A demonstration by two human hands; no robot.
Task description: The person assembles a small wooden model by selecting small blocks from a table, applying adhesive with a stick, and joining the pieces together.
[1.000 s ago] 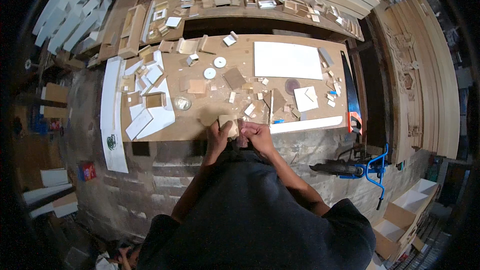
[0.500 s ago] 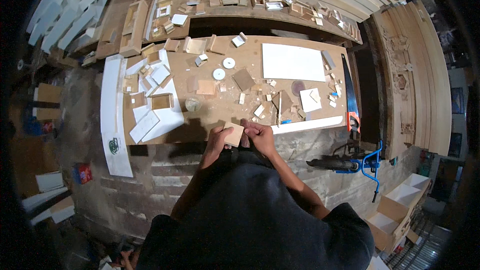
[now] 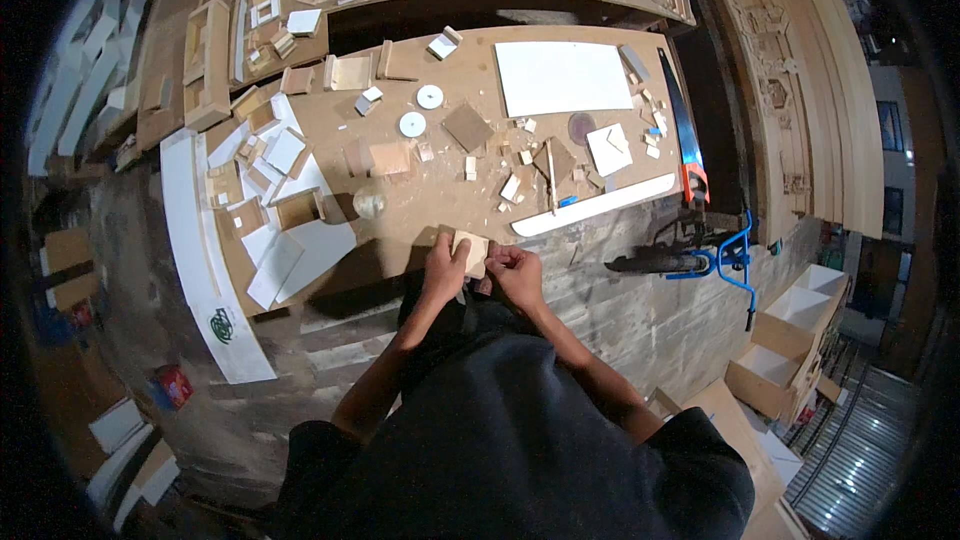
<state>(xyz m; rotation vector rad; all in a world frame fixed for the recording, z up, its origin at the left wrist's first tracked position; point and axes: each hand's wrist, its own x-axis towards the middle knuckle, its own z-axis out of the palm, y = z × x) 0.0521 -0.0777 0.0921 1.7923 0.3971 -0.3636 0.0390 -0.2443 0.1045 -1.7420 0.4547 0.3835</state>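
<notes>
Head view, and there was the pale wooden block (image 3: 470, 252), right between my two hands, by the near edge of the surface (image 3: 428, 208)! My left hand (image 3: 445, 268) was gripping it, thumb laid across its face. And my right hand (image 3: 517, 275), tight up against the other edge, had its fingers bent and pinched on a brownish scrap (image 3: 484, 285) that poked out below them; what sort of scrap, too small to tell. Straight ahead of my hands, wood offcuts (image 3: 510, 186) lay scattered, a brown square panel (image 3: 468, 127) beyond them. Over to the left of my left hand, a pale round dish (image 3: 369, 203) sat near, with white panels (image 3: 278, 268) overlapping past it. Off to the right of my right hand ran a long white strip (image 3: 595, 206), then an orange-handled saw (image 3: 683, 120) past its end, and well out that way, a blue bike (image 3: 720, 262)!
</notes>
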